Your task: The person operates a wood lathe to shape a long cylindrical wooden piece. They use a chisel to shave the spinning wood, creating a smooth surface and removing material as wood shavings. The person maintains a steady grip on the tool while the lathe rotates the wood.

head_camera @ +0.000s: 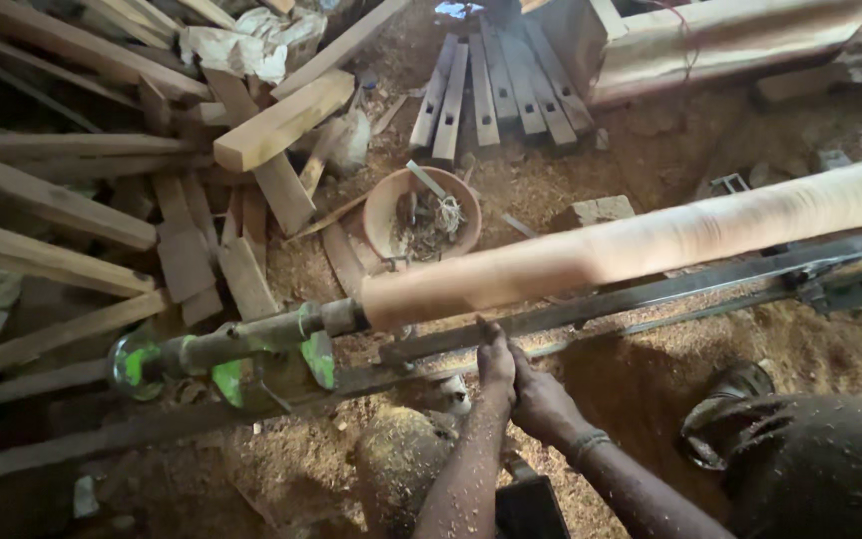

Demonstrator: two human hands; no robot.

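A long, pale, round wooden piece (650,240) lies across a lathe from the middle to the right edge, its surface blurred. It joins a metal spindle (281,329) with green-painted parts at the left. Below it runs a dark metal rail (650,291). My left hand (495,361) and my right hand (541,399) are pressed together at the rail, just under the near end of the wooden piece. Whatever they grip is hidden between them. My knee (810,469), flecked with shavings, is at the lower right.
Sawdust covers the ground. Loose planks and offcuts (102,200) are piled at the left. A round clay-coloured bowl (421,212) with scraps sits behind the lathe. A row of grey slats (496,90) and a wooden frame (710,40) lie at the back.
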